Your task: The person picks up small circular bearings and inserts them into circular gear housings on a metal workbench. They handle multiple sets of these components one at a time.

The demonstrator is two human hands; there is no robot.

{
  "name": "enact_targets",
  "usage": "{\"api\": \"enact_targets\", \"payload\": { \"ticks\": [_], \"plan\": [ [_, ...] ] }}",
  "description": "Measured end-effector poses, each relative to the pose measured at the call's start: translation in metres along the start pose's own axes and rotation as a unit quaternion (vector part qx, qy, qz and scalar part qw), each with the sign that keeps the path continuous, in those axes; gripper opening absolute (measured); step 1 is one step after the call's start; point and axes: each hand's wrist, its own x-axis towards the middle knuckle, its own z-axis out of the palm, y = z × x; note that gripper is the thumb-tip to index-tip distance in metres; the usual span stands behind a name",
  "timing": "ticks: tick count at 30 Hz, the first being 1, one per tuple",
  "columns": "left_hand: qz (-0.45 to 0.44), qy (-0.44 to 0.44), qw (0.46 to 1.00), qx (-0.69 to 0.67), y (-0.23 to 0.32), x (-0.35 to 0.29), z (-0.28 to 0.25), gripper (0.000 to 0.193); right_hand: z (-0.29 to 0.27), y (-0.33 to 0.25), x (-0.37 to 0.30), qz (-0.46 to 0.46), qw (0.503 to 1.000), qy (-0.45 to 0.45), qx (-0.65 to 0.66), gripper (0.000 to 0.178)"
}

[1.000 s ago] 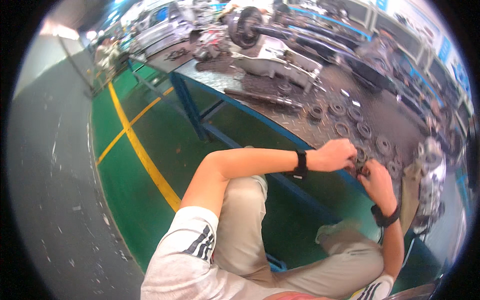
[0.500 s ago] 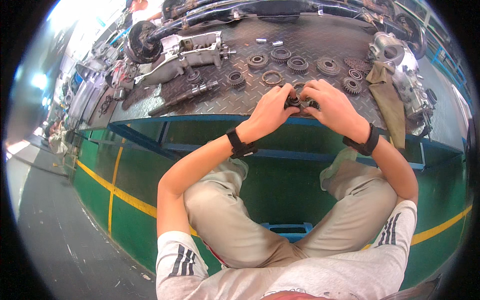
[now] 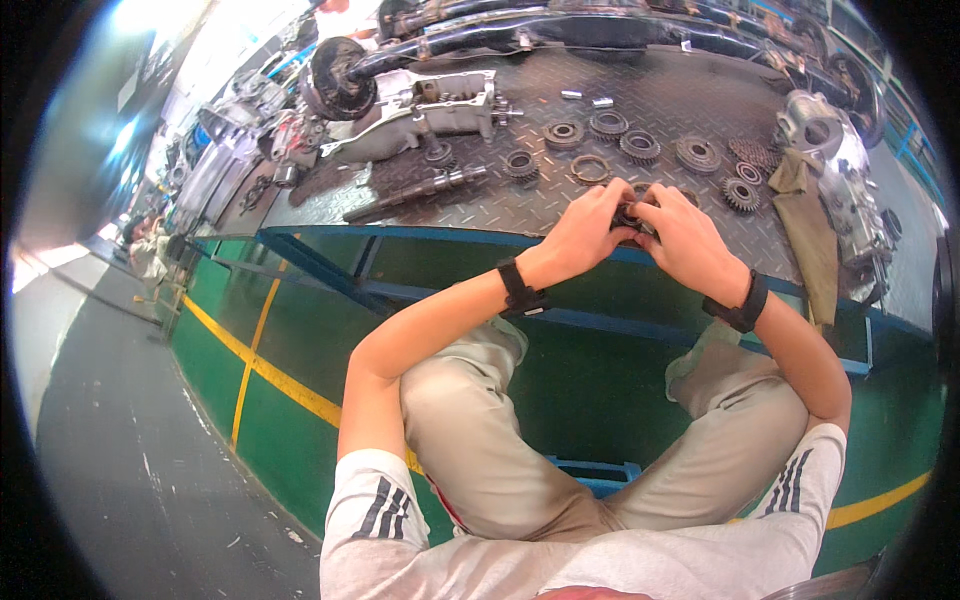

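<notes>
Both hands meet just above the near edge of the workbench. My left hand (image 3: 592, 226) is closed, its thumb and fingers around a small dark round metal part (image 3: 626, 214) that my fingers mostly cover. From the other side my right hand (image 3: 688, 234) closes on the same spot, fingertips against the dark metal. Whether this is one piece or two pressed together I cannot tell. Just beyond my left hand lies a thin brass-coloured ring (image 3: 591, 169), with a small gear (image 3: 520, 165) to its left. A toothed gear (image 3: 741, 194) rests beyond my right hand.
More gears (image 3: 640, 147) lie across the steel-plate bench top (image 3: 500, 212). A splined shaft (image 3: 425, 190) and a gearbox housing (image 3: 415, 132) are on the left. An olive cloth (image 3: 803, 225) hangs over the edge beside another housing (image 3: 850, 215). A long black axle (image 3: 570, 32) spans the back.
The whole view has shifted, so the bench sits further right and lower. My hands have come closer together, and the dark metal between them shows less.
</notes>
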Motion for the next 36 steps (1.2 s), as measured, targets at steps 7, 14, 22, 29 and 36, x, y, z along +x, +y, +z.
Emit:
{"api": "enact_targets", "payload": {
  "ticks": [7, 14, 22, 29, 36],
  "plan": [
    [0.019, 0.007, 0.999, -0.025, -0.006, -0.004, 0.001, 0.044, 0.008, 0.001, 0.011, -0.01, 1.0, -0.009, -0.009, 0.024],
    [0.012, -0.007, 1.0, -0.001, -0.002, -0.003, 0.001, 0.047, 0.007, 0.004, 0.019, -0.003, 1.0, 0.014, -0.006, 0.023],
    [0.023, 0.005, 1.0, 0.002, -0.009, -0.009, 0.005, 0.046, -0.001, -0.005, 0.022, -0.005, 1.0, 0.004, 0.011, 0.027],
    [-0.027, -0.004, 0.998, -0.048, -0.006, -0.01, 0.002, 0.051, 0.0, -0.016, 0.025, 0.034, 0.999, 0.007, 0.008, 0.021],
    [-0.013, -0.009, 0.999, -0.033, -0.012, -0.007, 0.009, 0.05, 0.02, 0.012, 0.022, -0.008, 1.0, 0.006, 0.013, 0.022]
  ]
}}
